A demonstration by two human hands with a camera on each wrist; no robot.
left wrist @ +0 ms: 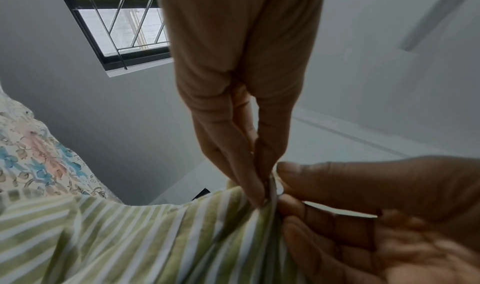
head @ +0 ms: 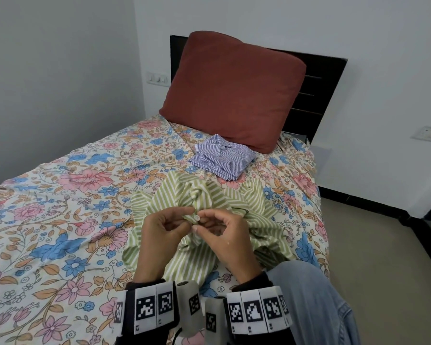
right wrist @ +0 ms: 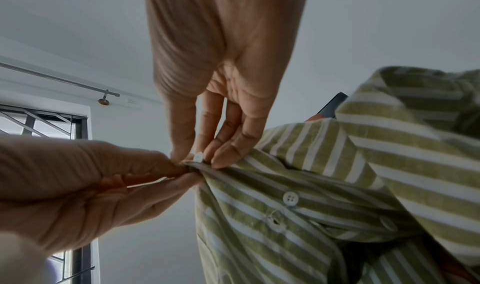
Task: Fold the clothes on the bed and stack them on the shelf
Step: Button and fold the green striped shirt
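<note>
- Our left hand (head: 163, 229) and right hand (head: 228, 235) both pinch the green striped shirt (head: 204, 195) at a white button (head: 197, 217), just above the bed (head: 60, 207).
- A folded blue striped shirt (head: 222, 156) lies beside the pillow (head: 234, 90).

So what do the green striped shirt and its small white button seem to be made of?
Green striped shirt: probably a light woven cotton or linen blend, matte; it shows slubby threads and soft creases in the right wrist view. White button: likely plastic, smooth with a slight sheen and four holes. Neither can be confirmed by sight.
</note>
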